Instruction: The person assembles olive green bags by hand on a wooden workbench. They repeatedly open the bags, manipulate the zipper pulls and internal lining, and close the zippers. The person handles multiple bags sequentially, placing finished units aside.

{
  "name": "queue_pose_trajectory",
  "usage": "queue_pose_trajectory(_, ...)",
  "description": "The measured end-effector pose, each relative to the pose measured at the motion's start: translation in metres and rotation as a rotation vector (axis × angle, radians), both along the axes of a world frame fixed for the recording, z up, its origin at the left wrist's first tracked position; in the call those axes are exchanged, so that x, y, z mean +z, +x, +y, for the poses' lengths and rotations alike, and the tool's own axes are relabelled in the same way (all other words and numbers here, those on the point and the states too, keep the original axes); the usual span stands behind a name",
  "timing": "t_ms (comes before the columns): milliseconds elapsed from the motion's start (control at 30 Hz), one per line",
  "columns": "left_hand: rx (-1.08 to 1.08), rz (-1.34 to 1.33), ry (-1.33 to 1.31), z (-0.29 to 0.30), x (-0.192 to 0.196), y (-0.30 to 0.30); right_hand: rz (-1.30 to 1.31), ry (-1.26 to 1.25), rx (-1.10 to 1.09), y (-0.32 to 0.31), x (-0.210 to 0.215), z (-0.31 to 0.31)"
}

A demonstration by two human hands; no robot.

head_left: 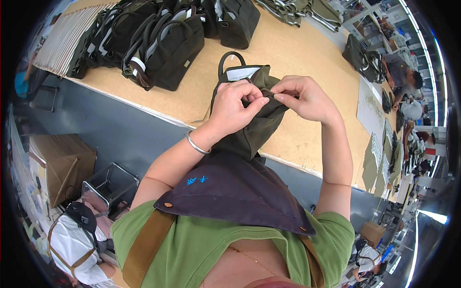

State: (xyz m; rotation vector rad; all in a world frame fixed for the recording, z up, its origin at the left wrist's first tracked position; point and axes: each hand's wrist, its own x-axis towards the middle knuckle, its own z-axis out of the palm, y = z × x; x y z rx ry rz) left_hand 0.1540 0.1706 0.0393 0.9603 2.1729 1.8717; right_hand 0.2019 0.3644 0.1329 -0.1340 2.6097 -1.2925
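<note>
A dark olive fabric bag (pixel 249 137) stands at the table's near edge, right in front of my body. Its black carry handle (pixel 229 56) loops up at the far side, and a white label or lining patch (pixel 241 73) shows near the opening. My left hand (pixel 233 106) pinches at the bag's top edge, thumb against curled fingers. With thumb and forefinger, my right hand (pixel 307 98) grips the end of a short toothed zipper (pixel 267 91) that runs between both hands. The zipper part under the left fingers is hidden.
Several similar dark bags (pixel 175 55) crowd the far left of the tan table (pixel 317 129). Folded olive pieces (pixel 307 12) lie at the back. Co-workers sit at lower left and right. A brown carton (pixel 65 165) and metal-framed stool (pixel 110 185) stand left on the floor.
</note>
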Motion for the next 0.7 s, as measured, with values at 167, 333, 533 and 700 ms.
queue_pose_trajectory(167,0.015,0.019,-0.003,0.0011,0.0014,0.001,-0.046,-0.018,-0.037,-0.0011,-0.0006,-0.0007)
queue_pose_trajectory(333,0.025,0.025,0.009,0.002,0.0028,0.0022,-0.037,-0.017,-0.06,-0.0023,-0.004,-0.0005)
queue_pose_trajectory(533,0.04,0.034,0.004,0.0017,0.0036,0.0031,-0.023,-0.038,-0.077,-0.0005,-0.0037,-0.0011)
queue_pose_trajectory(700,0.057,0.024,-0.003,0.0026,0.0045,0.0037,-0.025,-0.016,-0.091,0.0001,-0.0048,-0.003)
